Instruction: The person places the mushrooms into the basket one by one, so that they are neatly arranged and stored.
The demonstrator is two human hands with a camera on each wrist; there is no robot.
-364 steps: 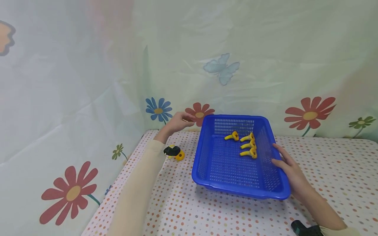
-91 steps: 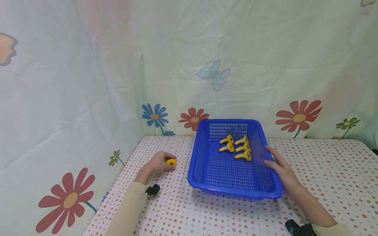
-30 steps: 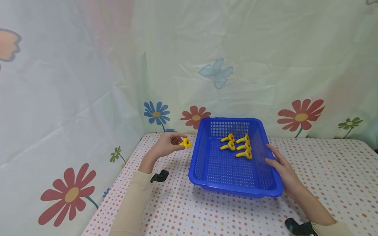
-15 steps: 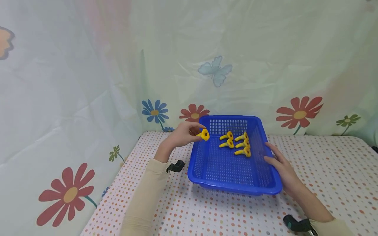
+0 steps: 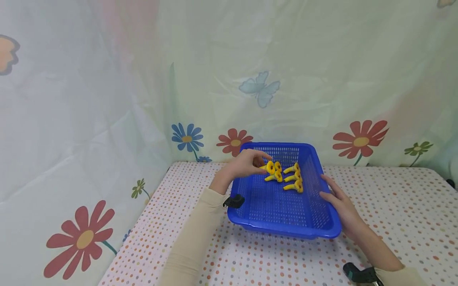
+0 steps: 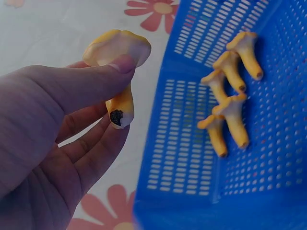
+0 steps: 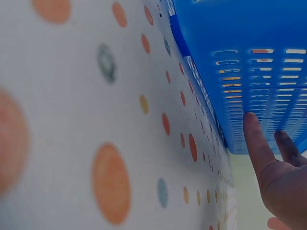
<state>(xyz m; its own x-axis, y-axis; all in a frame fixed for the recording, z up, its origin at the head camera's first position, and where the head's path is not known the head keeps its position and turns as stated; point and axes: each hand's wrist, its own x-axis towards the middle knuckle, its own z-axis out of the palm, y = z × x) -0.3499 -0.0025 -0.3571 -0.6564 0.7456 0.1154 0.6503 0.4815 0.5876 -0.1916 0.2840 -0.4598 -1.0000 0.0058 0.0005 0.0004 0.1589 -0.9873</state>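
Between thumb and fingers, my left hand (image 5: 247, 163) pinches a yellow chanterelle-like mushroom (image 6: 121, 96). Its pale cap faces up and the stem end is dark in the left wrist view. The hand is above the left part of a blue plastic basket (image 5: 282, 230), level with the mushrooms (image 5: 274, 177) there. Several such mushrooms (image 5: 294, 186) lie in two groups on its floor, caps to the right. My right hand (image 5: 348, 208) holds the basket's right rim; the right wrist view shows fingers (image 7: 256, 141) against the slotted outer wall, with the thumb out of sight.
The basket stands on a table under a polka-dot cloth (image 5: 393, 206). Behind and left hangs a pale sheet (image 5: 304, 79) printed with flowers and a butterfly. A black wrist device (image 5: 234, 201) is on the left sleeve, another (image 5: 361, 274) on the right.
My left hand took a mushroom from the cloth left of the basket and carried it right, over the basket. Compared with 12 seconds ago, the left group in the basket holds one more. My right hand stayed put.
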